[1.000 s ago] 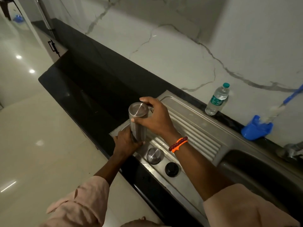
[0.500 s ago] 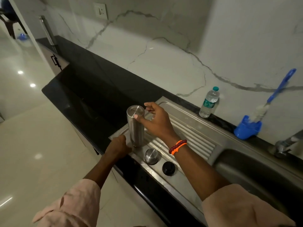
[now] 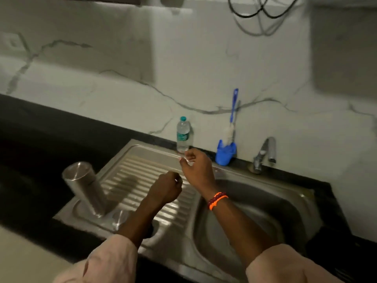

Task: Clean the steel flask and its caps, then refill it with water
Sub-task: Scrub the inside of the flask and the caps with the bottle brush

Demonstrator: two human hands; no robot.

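Note:
The steel flask (image 3: 85, 188) stands by itself on the left end of the ribbed drainboard (image 3: 132, 170), leaning in the wide-angle view, with no hand on it. A round steel cap (image 3: 120, 218) lies just right of its base; my left forearm partly covers the spot beside it. My left hand (image 3: 166, 187) hovers over the drainboard with its fingers curled in and nothing in it. My right hand (image 3: 195, 168), with an orange bracelet at the wrist, is higher and further back, fingers loosely bent, empty, just below a clear plastic water bottle (image 3: 183, 135).
The sink basin (image 3: 265, 211) lies to the right under a steel tap (image 3: 265, 152). A blue bottle brush (image 3: 233, 111) stands in a blue holder (image 3: 224, 155) against the marble wall. Black countertop (image 3: 40, 139) runs to the left. Black cables hang at top right.
Both hands have let go of the flask and moved right toward the sink and water bottle. The flask now stands alone. The camera has swung right, bringing the tap and basin into view.

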